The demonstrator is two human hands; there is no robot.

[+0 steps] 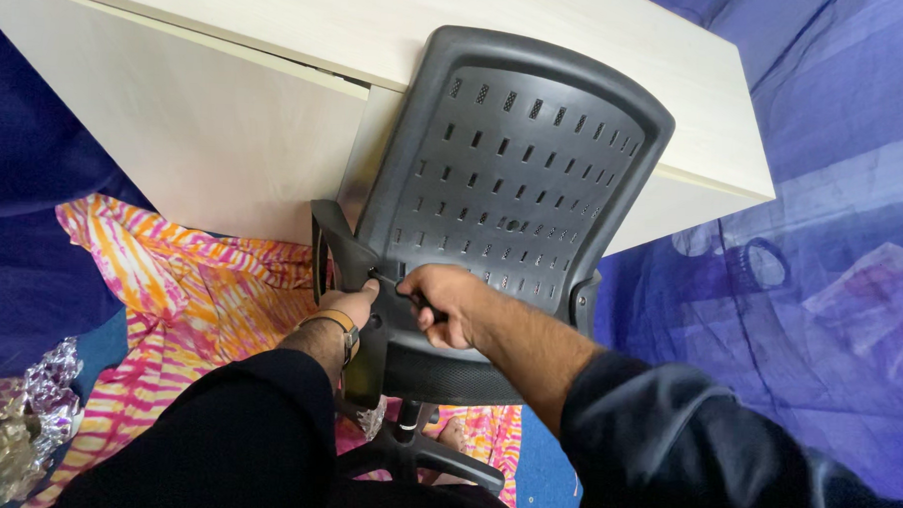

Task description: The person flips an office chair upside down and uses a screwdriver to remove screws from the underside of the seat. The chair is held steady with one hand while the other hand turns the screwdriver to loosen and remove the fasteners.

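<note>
A dark grey office chair with a perforated plastic backrest (515, 156) stands in front of me, seen from above. My right hand (442, 302) is closed on a thin dark tool whose tip (386, 277) points at the joint between the left armrest (334, 242) and the backrest. My left hand (353, 303), with a brown wristband, presses its fingers against the chair at that same joint, right beside the tool tip. The tool's handle is hidden inside my fist. The chair's black mesh seat (447, 374) and star base (435, 454) show below my arms.
A pale wooden desk (276, 108) stands directly behind the chair, touching its back. Pink and orange patterned cloth (200, 295) lies on the floor at left, crumpled foil wrapping (37, 385) at far left. Blue translucent sheeting (820, 297) covers the right side.
</note>
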